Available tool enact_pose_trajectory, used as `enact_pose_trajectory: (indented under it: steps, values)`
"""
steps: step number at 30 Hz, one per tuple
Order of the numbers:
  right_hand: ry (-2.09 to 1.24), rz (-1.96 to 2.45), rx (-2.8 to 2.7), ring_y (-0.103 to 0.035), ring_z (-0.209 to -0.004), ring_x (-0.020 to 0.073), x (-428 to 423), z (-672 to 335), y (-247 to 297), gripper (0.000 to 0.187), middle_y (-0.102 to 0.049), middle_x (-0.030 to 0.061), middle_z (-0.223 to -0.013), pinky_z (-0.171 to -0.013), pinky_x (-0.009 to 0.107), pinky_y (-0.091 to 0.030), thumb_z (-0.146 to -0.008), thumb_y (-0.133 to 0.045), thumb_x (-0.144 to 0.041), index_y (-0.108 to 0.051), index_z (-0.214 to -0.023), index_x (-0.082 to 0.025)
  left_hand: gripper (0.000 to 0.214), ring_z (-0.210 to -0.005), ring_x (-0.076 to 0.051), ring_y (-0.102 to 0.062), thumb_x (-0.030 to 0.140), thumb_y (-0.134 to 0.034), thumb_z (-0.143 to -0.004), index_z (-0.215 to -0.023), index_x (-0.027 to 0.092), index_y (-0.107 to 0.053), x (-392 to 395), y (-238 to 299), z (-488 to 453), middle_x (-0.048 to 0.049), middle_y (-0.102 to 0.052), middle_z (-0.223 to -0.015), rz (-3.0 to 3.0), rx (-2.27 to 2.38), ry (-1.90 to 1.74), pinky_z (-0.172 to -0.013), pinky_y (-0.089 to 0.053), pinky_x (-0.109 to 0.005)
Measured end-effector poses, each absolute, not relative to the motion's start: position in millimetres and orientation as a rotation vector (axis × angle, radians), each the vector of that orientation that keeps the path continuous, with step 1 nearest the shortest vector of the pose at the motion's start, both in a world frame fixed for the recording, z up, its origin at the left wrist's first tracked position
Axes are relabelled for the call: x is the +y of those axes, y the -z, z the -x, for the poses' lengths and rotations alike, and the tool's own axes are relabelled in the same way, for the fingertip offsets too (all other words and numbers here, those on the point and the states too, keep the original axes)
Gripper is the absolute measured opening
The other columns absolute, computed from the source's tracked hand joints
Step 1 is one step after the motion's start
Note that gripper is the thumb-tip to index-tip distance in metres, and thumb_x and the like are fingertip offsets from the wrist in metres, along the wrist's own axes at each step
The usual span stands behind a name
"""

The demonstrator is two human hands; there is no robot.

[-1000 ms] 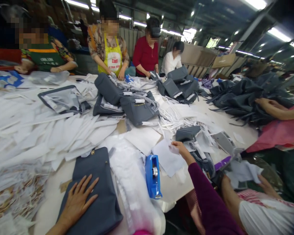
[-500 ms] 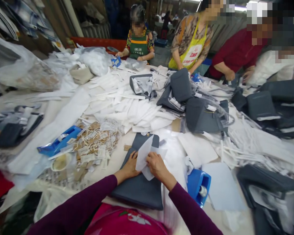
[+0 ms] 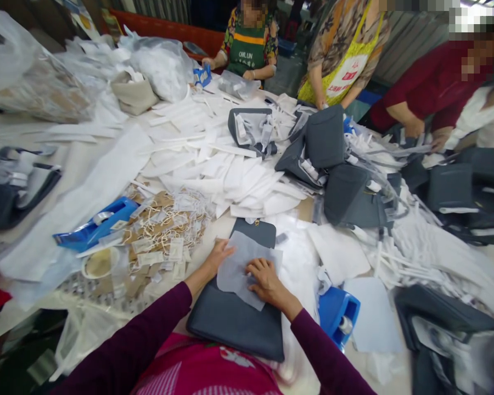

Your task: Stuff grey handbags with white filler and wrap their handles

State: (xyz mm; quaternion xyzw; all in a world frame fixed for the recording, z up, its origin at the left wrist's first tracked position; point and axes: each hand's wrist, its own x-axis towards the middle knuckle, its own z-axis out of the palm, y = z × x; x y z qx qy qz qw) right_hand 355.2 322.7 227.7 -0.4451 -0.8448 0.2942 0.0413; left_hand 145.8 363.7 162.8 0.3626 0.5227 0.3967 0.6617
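Observation:
A dark grey bag (image 3: pixel 239 323) lies flat in front of me, its narrower upper part with a small gold emblem pointing away. Across its middle rests a translucent white sheet (image 3: pixel 234 274). My right hand (image 3: pixel 268 282) is on this sheet, fingers bent and apart. At the sheet's left edge is my left hand (image 3: pixel 218 258), its thumb stretched over the sheet and its fingers beside a small brown tag, partly hidden; I see nothing held in it.
Left of the bag are a heap of tags with strings (image 3: pixel 168 230), a round tub (image 3: pixel 101 262) and a blue tape dispenser (image 3: pixel 102 222). Another blue dispenser (image 3: pixel 333 312) stands right. White strips (image 3: pixel 226 175) and grey bags (image 3: pixel 325 137) lie beyond. Several people work across the table.
The sheet, lifted and folded between my hands before, now lies spread on the bag. My left hand has shifted to its left edge; my right fingers have let go and spread. The view has tilted down.

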Motion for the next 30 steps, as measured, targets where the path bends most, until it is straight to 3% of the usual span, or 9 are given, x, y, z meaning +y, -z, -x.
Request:
enact_pose_trajectory:
  steps: [3,8,12,15,17,21,24,26,30]
  values:
    - [-1.018,1.406,-2.479,-0.05,-0.105,0.023,330,-358,-227,0.024,-0.058,0.0046,-0.11,-0.094,0.039,-0.035,-0.082,-0.065,-0.024,-0.057,-0.105,-0.023,0.051,-0.078,-0.018,-0.065,0.031,-0.074,-0.063,-0.109,0.015,-0.057,364,-161,-147,-0.0037,-0.069,-0.091,-0.738,1.143,-0.888,-0.072,-0.052,-0.03]
    - [-0.843,1.744,-2.304,-0.052,-0.106,0.0243,342,-345,-222,0.029,-0.056,0.0121,-0.117,-0.087,0.035,-0.043,-0.089,-0.054,-0.021,-0.054,-0.118,-0.018,0.052,-0.077,-0.017,-0.064,0.021,-0.068,-0.062,-0.111,0.018,-0.052,359,-161,-147,-0.0021,-0.067,-0.094,-0.667,1.142,-0.949,-0.071,-0.05,-0.029]
    - [-0.678,1.811,-2.411,-0.041,-0.125,0.031,336,-327,-205,0.05,-0.046,0.0126,-0.14,-0.102,0.049,-0.033,-0.09,-0.054,-0.037,-0.043,-0.137,-0.022,0.053,-0.08,-0.018,-0.064,0.023,-0.07,-0.061,-0.11,0.018,-0.052,358,-162,-145,-0.0032,-0.067,-0.096,-0.698,1.184,-0.935,-0.074,-0.05,-0.03]
    - [-0.672,1.82,-2.473,-0.029,-0.136,0.0331,328,-321,-190,0.056,-0.038,0.01,-0.149,-0.109,0.06,-0.016,-0.092,-0.05,-0.043,-0.036,-0.143,-0.025,0.058,-0.082,-0.019,-0.064,0.023,-0.07,-0.061,-0.114,0.018,-0.049,359,-158,-142,-0.0048,-0.067,-0.097,-0.744,1.189,-0.911,-0.074,-0.05,-0.03]
    - [-0.675,1.807,-2.481,-0.025,-0.139,0.0328,324,-322,-185,0.057,-0.034,0.0086,-0.152,-0.11,0.062,-0.011,-0.093,-0.048,-0.043,-0.033,-0.145,-0.026,0.061,-0.081,-0.019,-0.064,0.022,-0.068,-0.063,-0.12,0.017,-0.045,361,-155,-137,-0.0048,-0.066,-0.093,-0.788,1.212,-0.876,-0.073,-0.051,-0.031]
    - [-0.694,1.757,-2.47,-0.024,-0.14,0.0326,325,-325,-183,0.062,-0.033,0.0091,-0.152,-0.11,0.063,-0.011,-0.091,-0.052,-0.045,-0.031,-0.146,-0.026,0.062,-0.079,-0.023,-0.062,0.012,-0.06,-0.066,-0.126,0.012,-0.042,369,-163,-133,-0.0054,-0.063,-0.084,-1.082,1.5,-0.658,-0.078,-0.05,-0.041]
    - [-0.707,1.736,-2.443,-0.025,-0.14,0.0335,329,-325,-184,0.063,-0.035,0.0108,-0.151,-0.109,0.065,-0.011,-0.09,-0.054,-0.045,-0.032,-0.145,-0.025,0.061,-0.102,-0.028,-0.054,0.002,-0.049,-0.069,-0.129,0.013,-0.045,378,-186,-148,-0.0139,-0.058,-0.107,-1.494,1.718,-0.608,-0.094,-0.041,-0.05]
    - [-0.715,1.737,-2.416,-0.025,-0.139,0.0335,330,-324,-187,0.061,-0.037,0.0117,-0.15,-0.109,0.065,-0.012,-0.091,-0.053,-0.044,-0.033,-0.144,-0.024,0.058,-0.112,-0.028,-0.048,0.0,-0.042,-0.072,-0.128,0.016,-0.048,384,-199,-167,-0.0143,-0.054,-0.118,-1.844,1.601,-0.574,-0.1,-0.037,-0.049]
    - [-0.726,1.725,-2.399,-0.027,-0.138,0.0318,330,-326,-200,0.052,-0.041,0.0109,-0.147,-0.108,0.067,-0.016,-0.093,-0.047,-0.046,-0.038,-0.138,-0.022,0.042,-0.105,-0.024,-0.05,0.009,-0.036,-0.077,-0.115,0.017,-0.055,387,-195,-192,-0.0111,-0.058,-0.109,-2.066,1.179,-0.472,-0.097,-0.042,-0.042]
